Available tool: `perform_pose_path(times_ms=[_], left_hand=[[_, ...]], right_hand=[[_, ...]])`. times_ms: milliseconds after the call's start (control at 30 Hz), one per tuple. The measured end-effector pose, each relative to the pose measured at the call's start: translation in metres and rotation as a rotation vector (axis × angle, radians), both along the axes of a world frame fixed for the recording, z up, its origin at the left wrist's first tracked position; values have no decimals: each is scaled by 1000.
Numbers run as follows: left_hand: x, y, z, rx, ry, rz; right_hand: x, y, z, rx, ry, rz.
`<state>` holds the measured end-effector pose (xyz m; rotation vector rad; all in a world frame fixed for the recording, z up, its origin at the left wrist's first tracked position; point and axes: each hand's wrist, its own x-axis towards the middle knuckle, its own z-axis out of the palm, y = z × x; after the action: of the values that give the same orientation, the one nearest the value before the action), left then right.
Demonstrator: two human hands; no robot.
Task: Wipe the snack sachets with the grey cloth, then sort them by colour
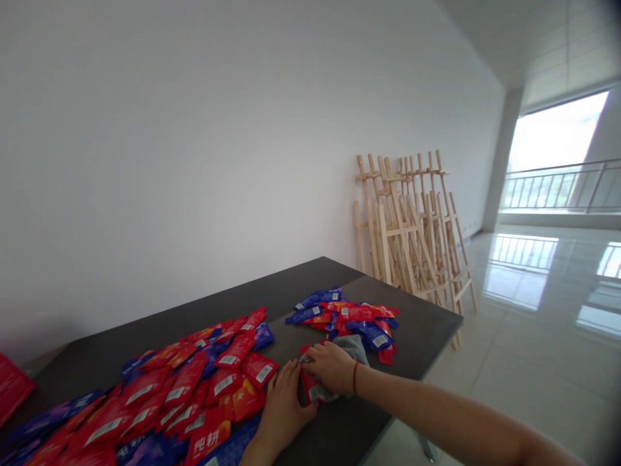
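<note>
On the dark table, a red packet (307,387) lies in front of me, partly covered by a grey cloth (358,347). My right hand (334,369), with a red string round the wrist, has its fingers curled on the cloth and presses it over the packet. My left hand (285,404) steadies the packet's left edge between thumb and fingers. Left of my hands spreads a large heap of red, blue and orange packets (182,382), many with white barcode labels. A smaller heap of red and blue packets (359,313) lies just beyond the cloth.
The dark table (295,272) stands against a white wall, its right edge dropping to a shiny tiled floor. Several wooden easels (412,226) lean on the wall behind the table's far corner. A red item (12,388) shows at the far left.
</note>
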<state>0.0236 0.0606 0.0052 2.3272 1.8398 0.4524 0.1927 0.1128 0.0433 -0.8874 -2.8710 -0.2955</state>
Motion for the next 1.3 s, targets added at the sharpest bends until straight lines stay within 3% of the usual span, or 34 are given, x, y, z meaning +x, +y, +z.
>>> perform_pose_path(times_ms=[133,233,367,467,633,833,1000,1133,1300], left_hand=[[-1,-1,1,-17,36,15],[-1,-4,5,-42,80,26],[12,-5,20,-77,109,60],[33,-1,30,-40,98,-4],[55,10,34,-51,175,-143],[18,11,36,-73,271,-92],[-26,14,50,-100,393,28],[-16,47,61,3,359,25],[40,117,55,87,271,9]], right_hand=[[26,-18,-4,-85,34,186],[49,-27,-2,-189,66,224],[63,-20,3,-245,149,-40],[57,-11,0,-219,207,-279],[43,-8,-12,-162,217,-354],[49,-13,-19,-146,300,-285],[50,-15,-20,-167,318,-251],[49,-17,-19,-185,313,-249],[50,-18,-16,-191,323,-266]])
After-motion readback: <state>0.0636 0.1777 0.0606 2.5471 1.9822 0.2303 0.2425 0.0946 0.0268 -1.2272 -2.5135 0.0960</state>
